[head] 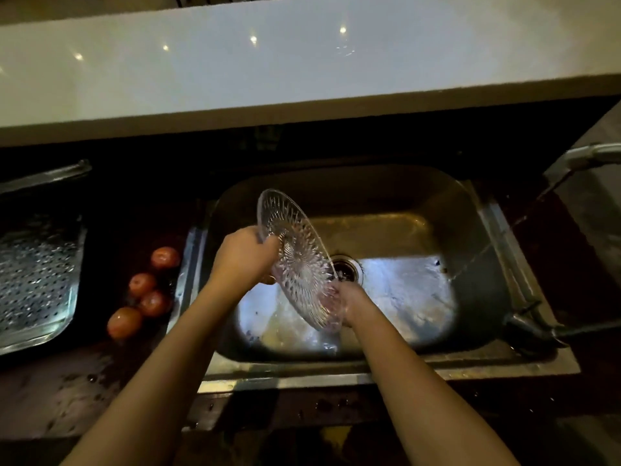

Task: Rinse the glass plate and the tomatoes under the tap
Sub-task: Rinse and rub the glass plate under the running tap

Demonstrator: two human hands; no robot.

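A clear cut-glass plate point(297, 257) is held tilted on edge over the steel sink point(396, 203). My left hand point(243, 257) grips its left rim from behind. My right hand point(351, 302) holds the lower right rim, partly seen through the glass. Several red tomatoes point(153, 290) lie wet on the dark counter just left of the sink. A thin stream of water point(484, 250) falls slantwise from the upper right into the sink, right of the plate and apart from it.
A perforated metal tray point(37, 274) sits at far left. The drain point(346, 269) lies behind the plate. A dark tap fitting point(527, 326) sits at the sink's right corner, a pale pipe point(591, 153) higher up. A white ledge point(302, 68) runs across the back.
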